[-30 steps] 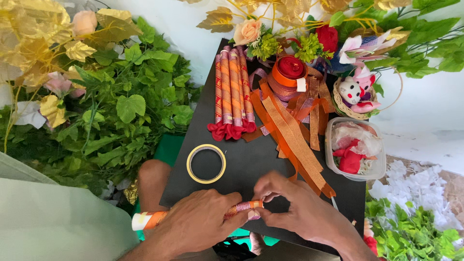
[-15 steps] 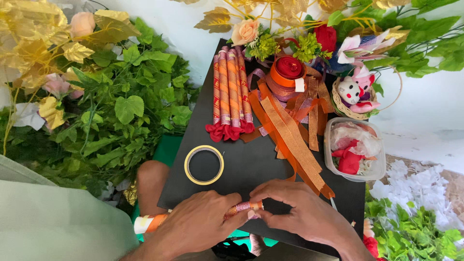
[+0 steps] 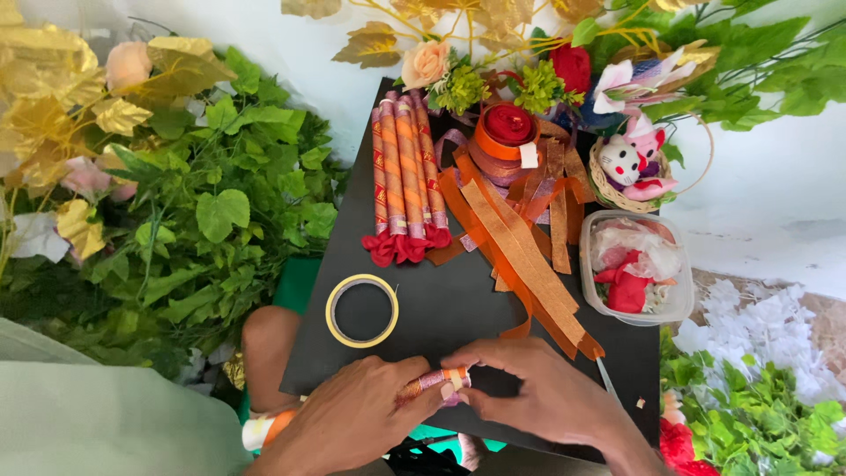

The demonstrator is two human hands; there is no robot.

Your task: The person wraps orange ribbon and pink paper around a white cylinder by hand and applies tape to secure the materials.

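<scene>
Orange-pink ribbon-wrapped stick [image 3: 434, 381] | slim, horizontal | pinched between both hands [image 3: 458, 405]

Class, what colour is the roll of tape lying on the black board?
The tape roll is pale yellow, a ring with the black board showing through its middle; the head view shows it.

A clear plastic tub [image 3: 633, 268], rectangular with rounded corners, is seen up and to the right of the right hand [image 3: 538, 394], well apart from it on the black board [image 3: 458, 308]; red and white scraps are packed inside. A small white label [image 3: 528, 155] is spotted on the side of the orange ribbon spool [image 3: 504, 134], far above both hands. No signs or screens are shown.
</scene>
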